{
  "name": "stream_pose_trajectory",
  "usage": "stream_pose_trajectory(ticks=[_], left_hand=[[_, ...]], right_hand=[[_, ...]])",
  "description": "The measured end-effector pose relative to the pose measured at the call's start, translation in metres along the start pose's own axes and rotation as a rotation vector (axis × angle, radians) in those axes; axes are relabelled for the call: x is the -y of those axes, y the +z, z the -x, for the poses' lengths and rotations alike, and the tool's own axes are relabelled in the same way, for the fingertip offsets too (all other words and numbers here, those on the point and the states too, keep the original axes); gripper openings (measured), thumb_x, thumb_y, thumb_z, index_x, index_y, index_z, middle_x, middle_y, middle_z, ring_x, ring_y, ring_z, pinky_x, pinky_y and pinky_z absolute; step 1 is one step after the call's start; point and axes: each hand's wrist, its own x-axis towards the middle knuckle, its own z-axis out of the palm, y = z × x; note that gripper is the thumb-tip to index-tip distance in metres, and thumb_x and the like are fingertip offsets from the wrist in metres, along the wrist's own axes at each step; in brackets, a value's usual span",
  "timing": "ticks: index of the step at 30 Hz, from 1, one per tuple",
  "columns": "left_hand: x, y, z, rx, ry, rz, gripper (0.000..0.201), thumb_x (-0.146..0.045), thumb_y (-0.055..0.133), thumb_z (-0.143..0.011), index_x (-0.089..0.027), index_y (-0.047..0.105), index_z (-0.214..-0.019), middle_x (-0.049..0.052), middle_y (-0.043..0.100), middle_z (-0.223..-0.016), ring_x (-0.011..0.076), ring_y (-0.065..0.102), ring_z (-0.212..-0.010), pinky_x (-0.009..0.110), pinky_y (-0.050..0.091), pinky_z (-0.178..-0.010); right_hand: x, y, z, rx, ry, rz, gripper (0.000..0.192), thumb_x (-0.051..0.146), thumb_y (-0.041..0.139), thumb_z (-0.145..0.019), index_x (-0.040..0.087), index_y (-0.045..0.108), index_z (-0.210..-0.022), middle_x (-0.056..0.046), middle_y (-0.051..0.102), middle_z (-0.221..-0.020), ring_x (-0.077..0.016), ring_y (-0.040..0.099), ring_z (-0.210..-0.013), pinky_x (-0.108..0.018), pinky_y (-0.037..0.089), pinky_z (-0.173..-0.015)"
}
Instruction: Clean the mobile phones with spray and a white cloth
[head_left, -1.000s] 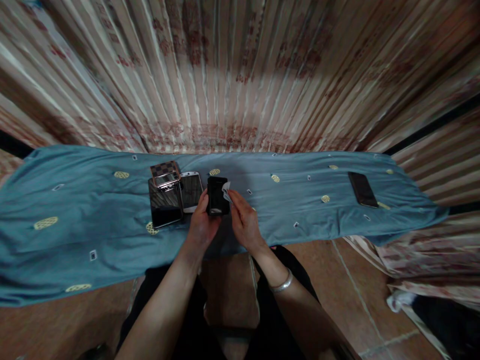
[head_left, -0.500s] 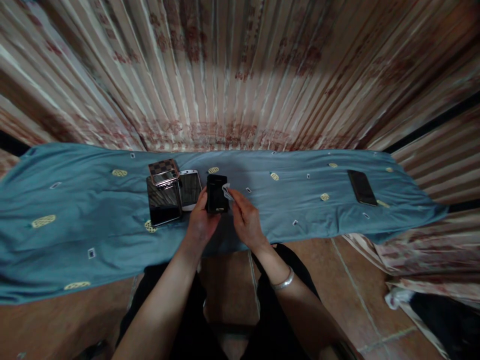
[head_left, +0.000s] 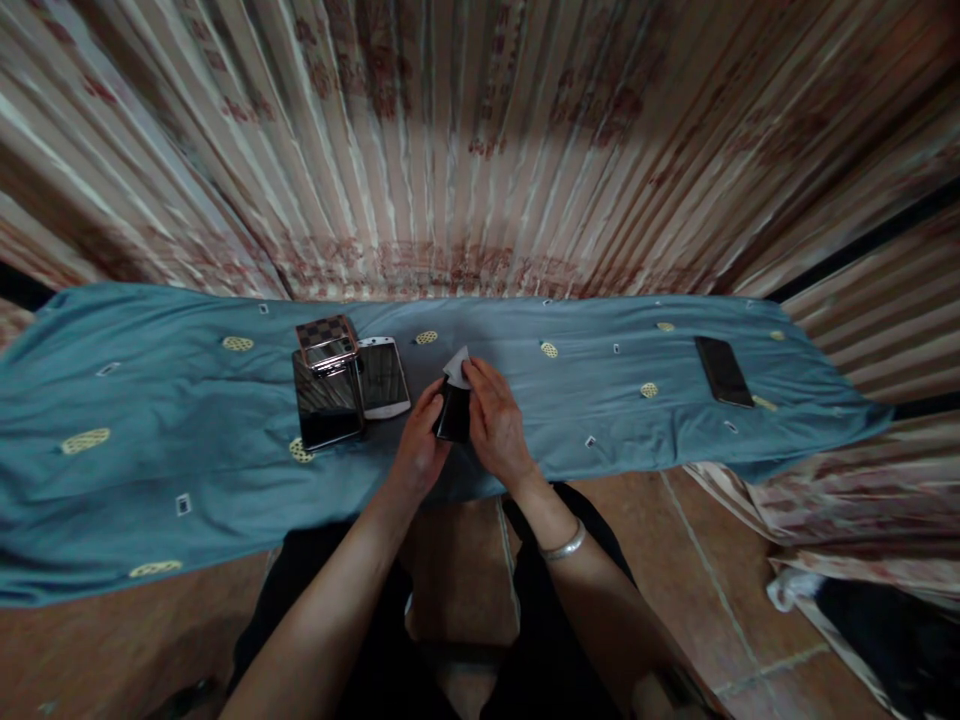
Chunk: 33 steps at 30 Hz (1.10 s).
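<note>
My left hand (head_left: 420, 445) holds a small black phone (head_left: 453, 415) from its left side, just above the blue cloth (head_left: 187, 430). My right hand (head_left: 495, 420) grips a small white wipe (head_left: 457, 366) and presses it on the upper end of that phone, covering part of it. To the left of my hands lie three devices close together: a white phone (head_left: 382, 377), a larger dark glossy phone (head_left: 327, 408) and a checkered-back phone (head_left: 327, 341) on top of it.
Another black phone (head_left: 723, 371) lies alone at the right end of the cloth. A striped patterned curtain (head_left: 480, 150) hangs behind. Brown floor tiles (head_left: 720, 560) and a pile of fabric (head_left: 862, 600) are at the lower right.
The black phone has tilted and come nearer to me. My right hand with the white wipe has moved onto the phone's upper end.
</note>
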Motion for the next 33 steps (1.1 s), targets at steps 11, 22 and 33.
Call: stream_pose_trajectory(ticks=[11, 22, 33], left_hand=[[-0.006, -0.002, -0.003, -0.012, 0.033, 0.022, 0.021, -0.019, 0.060, -0.090, -0.020, 0.074, -0.106, 0.005, 0.077, -0.103, 0.0182, 0.070, -0.093, 0.029, 0.054, -0.085], [-0.006, -0.004, -0.015, -0.040, 0.051, 0.098, 0.016, -0.019, 0.060, -0.090, -0.022, 0.071, -0.102, 0.002, 0.076, -0.096, 0.0160, 0.070, -0.087, 0.028, 0.055, -0.085], [-0.017, -0.005, -0.016, -0.055, 0.072, 0.129, 0.014, -0.025, 0.062, -0.092, -0.023, 0.067, -0.104, 0.004, 0.077, -0.095, 0.0216, 0.074, -0.099, 0.039, 0.055, -0.098]], right_hand=[[-0.013, -0.003, 0.001, -0.044, 0.071, -0.059, 0.046, 0.021, 0.036, -0.101, 0.018, 0.061, -0.139, -0.014, 0.072, -0.131, -0.0240, 0.068, -0.123, -0.044, 0.053, -0.110], [-0.006, 0.005, 0.014, 0.061, 0.071, -0.092, 0.046, 0.019, 0.041, -0.099, 0.024, 0.063, -0.139, -0.009, 0.074, -0.130, -0.0226, 0.069, -0.122, -0.042, 0.055, -0.108], [0.007, 0.002, 0.022, 0.129, 0.060, -0.077, 0.039, 0.018, 0.043, -0.096, 0.022, 0.072, -0.122, -0.007, 0.080, -0.106, -0.0215, 0.075, -0.098, -0.033, 0.061, -0.089]])
